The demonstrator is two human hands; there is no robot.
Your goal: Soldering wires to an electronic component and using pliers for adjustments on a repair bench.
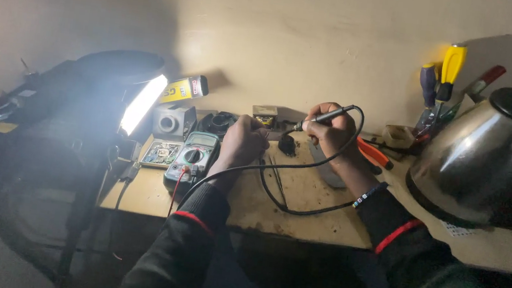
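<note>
Only one view here, the head cam looking down at a wooden workbench (301, 201) against a plain wall, pretty dim apart from a desk lamp (142, 103) blasting light on the left side.

The right hand (330, 133) is clenched around a soldering iron (323, 116), held like a pen with the tip pointing left and down toward a small dark part (287, 144) sitting on the bench. The iron's black cord (292, 168) loops up over the hand, then runs down across the bench toward the near edge. There's a beaded bracelet (369, 194) on that wrist.

The left hand (242, 143) is closed up, knuckles toward the camera, just left of the small dark part. Can't tell what it's pinching, if anything, since the fingers are hidden from here.

Just beside the left hand is a multimeter (192, 157) lying flat, with a red lead coming off the bottom. Left of that there's a small circuit board (162, 153), and behind it a yellow tube (185, 88) sticking out near the lamp head.

On the right, a shiny steel kettle (485, 159) with a black lid, near the camera. Behind it a holder with screwdrivers (441, 79), yellow and blue handles upright. Orange-handled pliers (373, 153) lie just past the right hand
</note>
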